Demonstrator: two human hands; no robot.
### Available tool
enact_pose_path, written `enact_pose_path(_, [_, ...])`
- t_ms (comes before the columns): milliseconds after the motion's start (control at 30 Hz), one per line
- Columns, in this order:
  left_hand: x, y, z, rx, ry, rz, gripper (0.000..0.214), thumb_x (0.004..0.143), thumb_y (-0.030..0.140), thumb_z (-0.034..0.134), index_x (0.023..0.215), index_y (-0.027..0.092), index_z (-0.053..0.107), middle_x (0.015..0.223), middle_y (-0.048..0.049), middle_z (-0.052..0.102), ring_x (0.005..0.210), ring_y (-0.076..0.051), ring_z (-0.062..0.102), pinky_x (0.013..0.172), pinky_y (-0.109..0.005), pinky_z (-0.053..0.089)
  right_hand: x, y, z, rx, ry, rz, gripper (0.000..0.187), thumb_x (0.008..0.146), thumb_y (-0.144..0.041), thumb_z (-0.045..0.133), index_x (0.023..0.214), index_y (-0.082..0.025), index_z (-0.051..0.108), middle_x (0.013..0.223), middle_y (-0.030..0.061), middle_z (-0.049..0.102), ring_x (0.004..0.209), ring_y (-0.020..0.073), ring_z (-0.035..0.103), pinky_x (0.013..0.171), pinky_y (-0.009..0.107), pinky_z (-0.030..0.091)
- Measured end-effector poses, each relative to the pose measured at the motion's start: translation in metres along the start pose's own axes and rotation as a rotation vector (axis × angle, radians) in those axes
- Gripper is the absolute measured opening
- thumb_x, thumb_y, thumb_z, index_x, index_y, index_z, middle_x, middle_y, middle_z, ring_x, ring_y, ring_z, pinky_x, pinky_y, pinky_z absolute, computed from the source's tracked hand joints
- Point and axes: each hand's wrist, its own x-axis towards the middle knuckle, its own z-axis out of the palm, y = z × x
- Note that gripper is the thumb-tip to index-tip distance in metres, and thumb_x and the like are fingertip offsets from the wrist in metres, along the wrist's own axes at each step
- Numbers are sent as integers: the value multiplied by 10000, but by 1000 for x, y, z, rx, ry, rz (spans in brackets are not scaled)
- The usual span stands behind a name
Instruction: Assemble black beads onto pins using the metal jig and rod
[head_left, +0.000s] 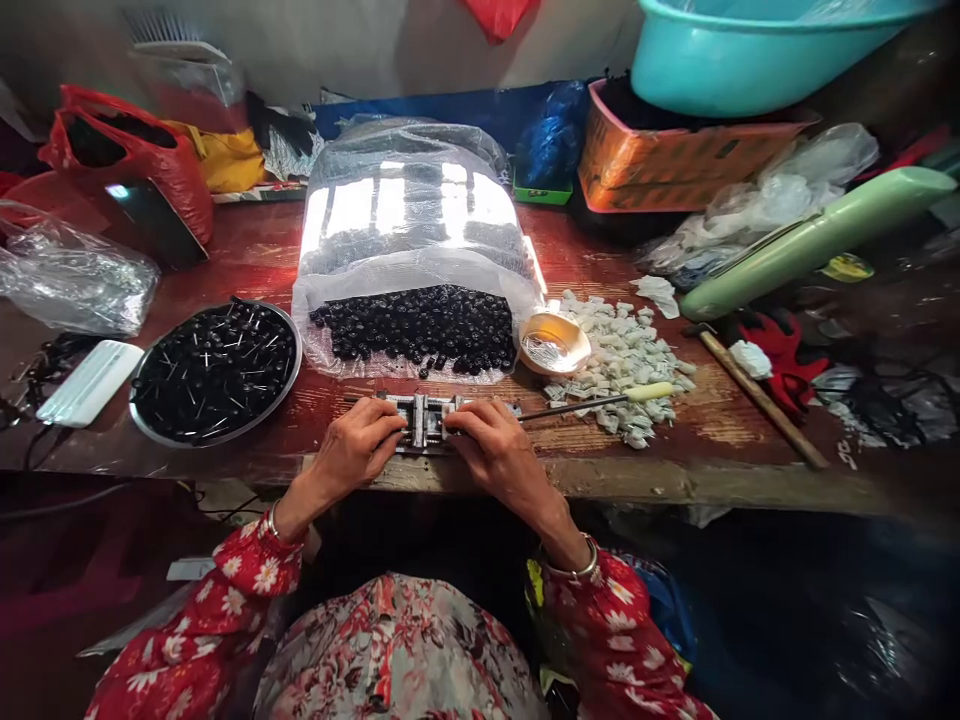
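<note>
Both hands are at a small metal fixture [421,420] near the table's front edge. My left hand [351,445] is at its left side, thumb and fingers pinched together. From the right side, my right hand [499,452] reaches in with its fingers closed. Anything between either set of fingertips is too small or hidden to name. Right of the fixture is a dark rod with a pale yellow handle [649,392]. Behind it, small black parts [420,328] spill from a large clear plastic bag [337,222].
A round metal tray [298,352] on the left holds black pieces with thin pins. To the right are a bowl of pins [577,352], a pile of whitish pieces [630,340] and a wooden-handled tool [765,400]. An orange basket [675,165] and green tube [825,240] stand behind.
</note>
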Motion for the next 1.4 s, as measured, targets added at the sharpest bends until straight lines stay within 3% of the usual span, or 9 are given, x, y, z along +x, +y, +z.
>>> enact_pose_path(133, [0, 6, 1, 46, 8, -25, 155, 981, 140, 614, 1104, 192, 691, 1097, -82, 689, 1022, -221, 660, 883, -348, 579, 1, -6, 5, -92, -9, 19, 121, 1041, -242, 605, 1057, -242, 725, 1090, 83, 688, 996, 268, 555, 891, 430, 488])
enact_pose_path(333, [0, 11, 1, 87, 31, -140, 162, 930, 156, 620, 1068, 196, 695, 1109, -81, 582, 963, -195, 633, 817, -303, 564, -1, -15, 21, -164, 77, 94, 97, 994, -176, 628, 1058, -222, 684, 1042, 69, 657, 978, 257, 540, 855, 407, 454])
enact_pose_path(533, [-2, 12, 4, 116, 18, -166, 134, 917, 147, 594, 991, 202, 691, 1135, -81, 567, 951, -188, 617, 828, -306, 552, -7, -14, 33, -306, 129, 69, 125, 1032, -217, 563, 973, -240, 670, 1061, 96, 650, 982, 279, 517, 821, 424, 418])
enact_pose_path(767, [3, 7, -7, -78, 13, -250, 91, 967, 241, 635, 998, 222, 719, 1080, -49, 584, 923, -158, 639, 840, -284, 549, -5, -13, 16, -149, 46, 65, 112, 1048, -300, 594, 1087, -249, 686, 1105, 100, 675, 1011, 285, 569, 846, 431, 466])
enact_pose_path(900, [24, -7, -16, -183, 117, -325, 105, 985, 277, 637, 966, 205, 710, 937, -29, 661, 883, -165, 651, 804, -279, 542, 17, -2, -1, -42, 45, 59, 155, 1063, -274, 561, 1083, -249, 713, 1037, 89, 696, 987, 264, 616, 857, 398, 495])
enact_pose_path(1000, [48, -24, -10, -101, 143, -368, 123, 979, 253, 614, 942, 196, 716, 945, -42, 719, 894, -184, 673, 798, -293, 535, 50, 10, -5, -102, 11, 93, 168, 1048, -249, 577, 1065, -246, 744, 1041, 77, 702, 931, 234, 634, 778, 346, 479])
enact_pose_path(1200, [91, -58, 19, 145, -120, -479, 137, 897, 269, 688, 998, 227, 772, 1010, -63, 782, 903, -231, 713, 784, -318, 537, 109, 30, 12, -323, -317, 115, 194, 992, -190, 618, 1003, -282, 788, 953, 35, 690, 807, 181, 630, 631, 288, 371])
enact_pose_path(1300, [100, -65, 26, 162, -163, -497, 126, 858, 272, 719, 965, 244, 780, 979, -57, 796, 905, -246, 722, 767, -320, 535, 118, 35, 21, -335, -352, 128, 260, 978, -147, 599, 1071, -305, 784, 982, 32, 687, 824, 184, 637, 638, 287, 367])
enact_pose_path(1400, [100, -67, 26, 150, -170, -494, 111, 856, 247, 700, 932, 235, 780, 967, -59, 797, 917, -250, 731, 783, -325, 535, 117, 38, 23, -320, -338, 116, 217, 989, -167, 589, 1021, -277, 773, 998, 35, 684, 829, 180, 635, 660, 286, 374])
